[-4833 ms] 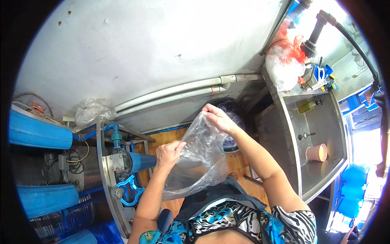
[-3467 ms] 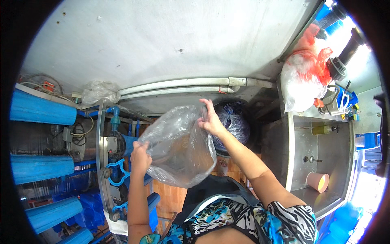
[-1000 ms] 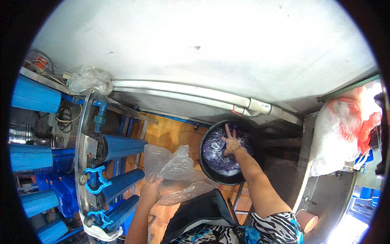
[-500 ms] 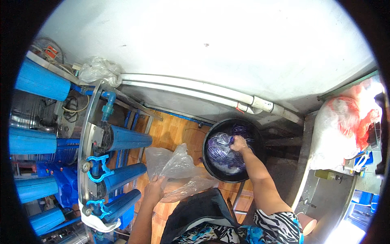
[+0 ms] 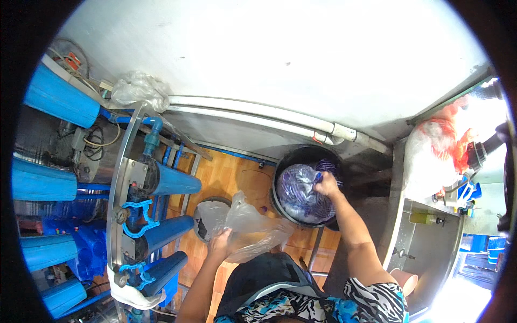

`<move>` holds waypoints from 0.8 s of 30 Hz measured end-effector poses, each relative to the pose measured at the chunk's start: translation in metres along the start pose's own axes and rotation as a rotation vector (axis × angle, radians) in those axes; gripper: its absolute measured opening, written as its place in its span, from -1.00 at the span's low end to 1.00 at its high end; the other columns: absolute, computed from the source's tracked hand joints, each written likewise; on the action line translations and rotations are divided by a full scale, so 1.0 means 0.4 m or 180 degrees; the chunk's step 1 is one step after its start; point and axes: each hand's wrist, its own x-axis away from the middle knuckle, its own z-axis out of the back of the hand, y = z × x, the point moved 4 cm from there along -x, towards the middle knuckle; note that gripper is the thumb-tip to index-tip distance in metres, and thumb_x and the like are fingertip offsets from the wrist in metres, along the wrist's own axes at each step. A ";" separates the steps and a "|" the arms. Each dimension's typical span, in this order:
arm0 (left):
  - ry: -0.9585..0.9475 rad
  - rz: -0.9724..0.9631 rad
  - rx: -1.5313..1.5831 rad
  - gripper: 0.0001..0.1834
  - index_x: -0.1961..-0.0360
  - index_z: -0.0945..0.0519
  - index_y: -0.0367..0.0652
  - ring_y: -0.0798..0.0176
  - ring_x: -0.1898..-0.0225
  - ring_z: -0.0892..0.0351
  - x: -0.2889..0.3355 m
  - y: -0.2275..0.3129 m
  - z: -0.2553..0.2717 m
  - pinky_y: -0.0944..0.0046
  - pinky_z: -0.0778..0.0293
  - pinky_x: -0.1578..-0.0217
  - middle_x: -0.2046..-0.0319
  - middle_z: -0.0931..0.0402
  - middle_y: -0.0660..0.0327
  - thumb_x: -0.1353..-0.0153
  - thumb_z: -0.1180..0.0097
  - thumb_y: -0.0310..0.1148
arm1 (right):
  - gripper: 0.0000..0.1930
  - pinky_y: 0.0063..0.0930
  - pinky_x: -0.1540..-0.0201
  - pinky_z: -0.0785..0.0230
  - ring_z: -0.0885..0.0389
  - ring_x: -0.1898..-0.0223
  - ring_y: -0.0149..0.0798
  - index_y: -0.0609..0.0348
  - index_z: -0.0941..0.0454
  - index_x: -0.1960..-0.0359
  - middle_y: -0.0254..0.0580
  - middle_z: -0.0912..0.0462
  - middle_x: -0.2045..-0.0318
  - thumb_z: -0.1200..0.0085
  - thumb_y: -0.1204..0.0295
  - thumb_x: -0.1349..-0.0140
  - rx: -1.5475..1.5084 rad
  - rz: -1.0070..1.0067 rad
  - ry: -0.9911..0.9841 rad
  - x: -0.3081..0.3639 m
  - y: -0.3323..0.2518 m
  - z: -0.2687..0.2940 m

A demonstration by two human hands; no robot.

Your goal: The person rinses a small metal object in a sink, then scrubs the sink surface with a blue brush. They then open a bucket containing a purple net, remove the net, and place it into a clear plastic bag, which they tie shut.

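My right hand (image 5: 327,184) is closed around the gathered top of a clear plastic bag with purple stripes (image 5: 296,185). That bag sits inside a round black tub (image 5: 276,200) by the wall; its contents are hard to make out. Lower and to the left, my left hand (image 5: 219,245) grips a large, thin, see-through plastic bag (image 5: 258,232). This sheet-like bag hangs loosely between my left hand and the tub, partly over a round dark-rimmed container (image 5: 199,232) on the floor.
Blue filter cylinders (image 5: 172,180) on a metal frame (image 5: 123,183) stand along the left. White pipes (image 5: 258,112) cross the wall above the tub. To the right are a metal sink (image 5: 431,242) and a stuffed white-and-red bag (image 5: 428,161). Wooden-patterned flooring (image 5: 226,169) lies between.
My left hand has moved slightly right and up with the clear bag, uncovering part of the round container. My right hand keeps its grip on the striped bag, which has shifted slightly.
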 end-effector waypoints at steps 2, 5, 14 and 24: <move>-0.0268 -0.0115 0.0398 -0.37 -0.16 -0.45 -0.11 -0.11 -0.15 -0.40 -0.051 0.016 -0.061 0.06 -0.34 -0.14 -0.13 -0.40 -0.10 -0.02 -0.22 -0.15 | -0.64 -0.16 0.11 -0.45 -0.63 0.23 0.10 0.22 -0.64 0.37 0.16 -0.65 0.38 -0.22 0.33 0.29 -0.0340 0.0019 -0.0124 0.011 -0.028 0.018; -0.0390 0.0049 0.1277 -0.22 -0.05 -0.53 -0.28 -0.12 -0.13 -0.43 -0.160 0.112 -0.180 0.07 -0.32 -0.14 -0.05 -0.46 -0.16 -0.07 -0.04 0.24 | -0.65 -0.15 0.13 -0.45 -0.63 0.25 0.11 0.22 -0.64 0.39 0.16 -0.65 0.40 -0.22 0.33 0.29 -0.0271 0.0034 -0.0082 0.054 -0.076 0.012; -0.0721 0.0290 0.1255 -0.36 0.14 -0.55 -0.29 -0.12 -0.05 -0.49 -0.289 0.258 -0.331 -0.04 -0.38 -0.04 0.04 -0.52 -0.14 -0.15 0.03 0.16 | -0.59 -0.21 0.06 -0.43 -0.63 0.18 0.07 0.26 -0.63 0.34 0.16 -0.65 0.34 -0.24 0.32 0.31 -0.0685 -0.0493 0.0155 0.122 -0.004 -0.005; -0.0439 0.0595 0.1787 -0.63 0.33 -0.59 -0.23 -0.02 0.17 -0.57 -0.421 0.218 -0.500 0.05 -0.46 0.14 0.25 -0.59 -0.01 -0.09 -0.15 -0.09 | -0.65 -0.24 0.13 -0.44 -0.66 0.27 0.01 0.25 -0.64 0.42 0.09 -0.67 0.43 -0.22 0.34 0.33 -0.0526 -0.0778 0.0286 0.138 -0.002 0.070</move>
